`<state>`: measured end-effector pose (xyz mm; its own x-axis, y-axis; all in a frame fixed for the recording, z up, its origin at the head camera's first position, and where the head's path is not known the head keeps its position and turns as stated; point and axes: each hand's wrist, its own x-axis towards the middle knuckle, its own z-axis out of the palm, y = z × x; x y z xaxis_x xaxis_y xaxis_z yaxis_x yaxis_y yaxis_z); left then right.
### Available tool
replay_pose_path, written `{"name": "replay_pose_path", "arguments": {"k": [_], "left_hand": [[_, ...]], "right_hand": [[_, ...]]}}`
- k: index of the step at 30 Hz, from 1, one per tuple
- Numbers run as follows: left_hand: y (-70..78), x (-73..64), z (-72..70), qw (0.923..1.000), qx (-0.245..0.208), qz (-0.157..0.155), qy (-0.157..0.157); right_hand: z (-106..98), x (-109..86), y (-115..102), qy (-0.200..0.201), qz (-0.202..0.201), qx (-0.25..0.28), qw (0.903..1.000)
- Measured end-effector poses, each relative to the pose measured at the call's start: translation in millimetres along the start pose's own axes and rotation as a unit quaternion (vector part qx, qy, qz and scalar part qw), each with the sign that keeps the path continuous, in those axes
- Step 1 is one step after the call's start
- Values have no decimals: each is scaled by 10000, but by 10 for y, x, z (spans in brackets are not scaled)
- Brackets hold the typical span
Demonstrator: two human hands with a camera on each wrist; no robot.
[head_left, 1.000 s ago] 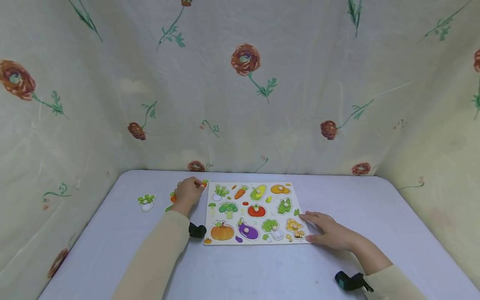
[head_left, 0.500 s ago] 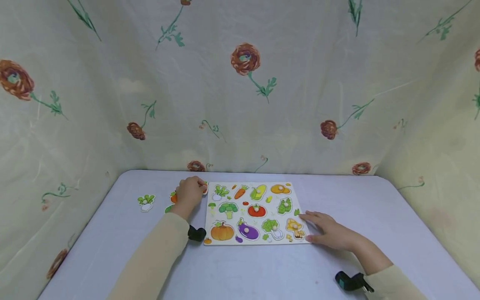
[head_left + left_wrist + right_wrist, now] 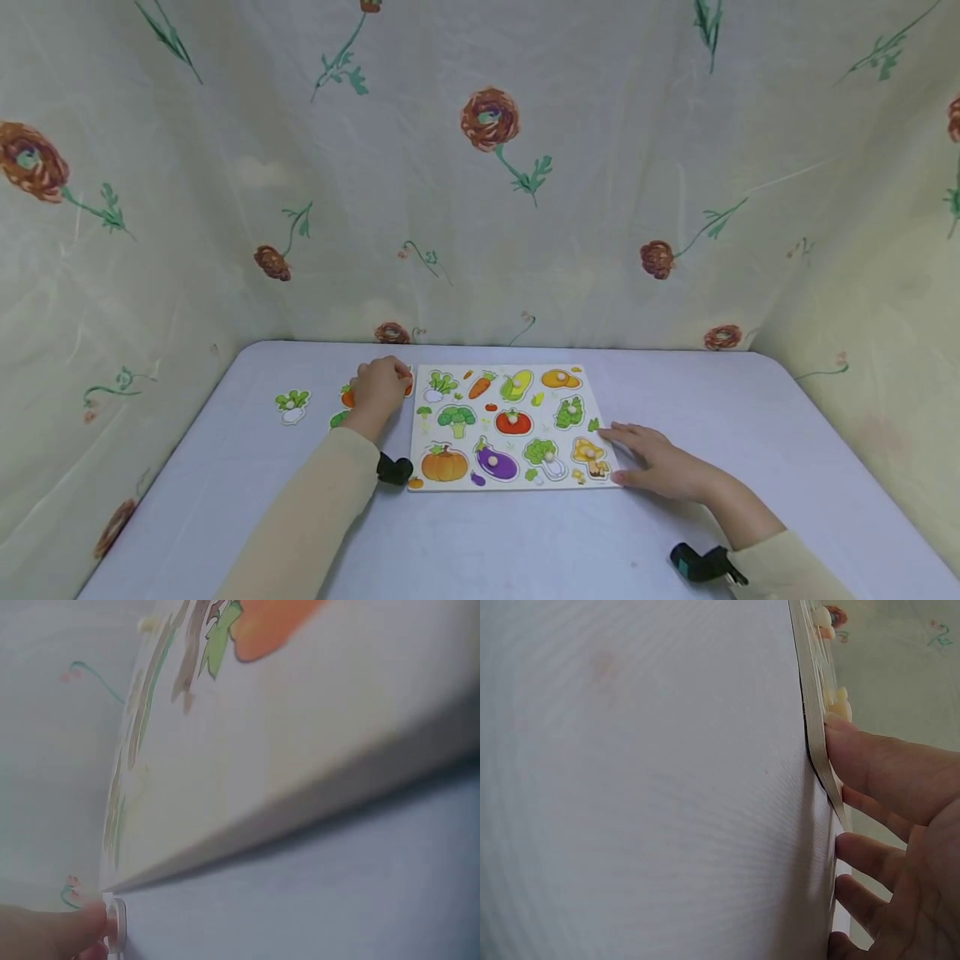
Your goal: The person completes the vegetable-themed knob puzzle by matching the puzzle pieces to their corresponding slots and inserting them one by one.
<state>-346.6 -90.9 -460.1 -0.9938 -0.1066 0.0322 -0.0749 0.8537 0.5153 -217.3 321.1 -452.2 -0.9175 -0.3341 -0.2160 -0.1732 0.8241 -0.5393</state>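
A white vegetable puzzle board [image 3: 465, 483] lies on the table, with several knobbed pieces in it, among them an eggplant [image 3: 497, 461]. Just off its upper left corner, my left hand [image 3: 378, 392] pinches an orange-red puzzle piece [image 3: 408, 387], mostly hidden behind the fingers. In the left wrist view, its pale edge [image 3: 117, 926] stands at the fingertips, beside the board's side. My right hand [image 3: 660, 462] rests at the board's right edge with fingers extended; in the right wrist view the thumb [image 3: 870, 761] touches that edge.
Left of the board lie a turnip piece [image 3: 292, 406], an orange piece [image 3: 347, 396] and a green piece [image 3: 338, 419], the last two partly behind the left hand. A flowered curtain [image 3: 585, 208] stands behind and beside the white table [image 3: 525, 550].
The orange-red piece has come lower and turned at my left fingertips, showing more of its red side. The left hand shifts only slightly. My right hand and the board stay put.
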Motion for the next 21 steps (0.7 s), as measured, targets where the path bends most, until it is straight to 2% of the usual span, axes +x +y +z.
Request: {"name": "replay_pose_path", "arguments": {"k": [9, 15, 21], "left_hand": [[-37, 23, 22, 9999, 14, -23, -132], [-52, 20, 26, 9999, -19, 4, -107], [50, -13, -26, 9997, -225, 86, -45]], "right_hand": [[1, -7, -16, -5, 43, 24, 10000], [0, -17, -19, -13, 13, 51, 10000], [-3, -18, -16, 33, -15, 1, 10000]]}}
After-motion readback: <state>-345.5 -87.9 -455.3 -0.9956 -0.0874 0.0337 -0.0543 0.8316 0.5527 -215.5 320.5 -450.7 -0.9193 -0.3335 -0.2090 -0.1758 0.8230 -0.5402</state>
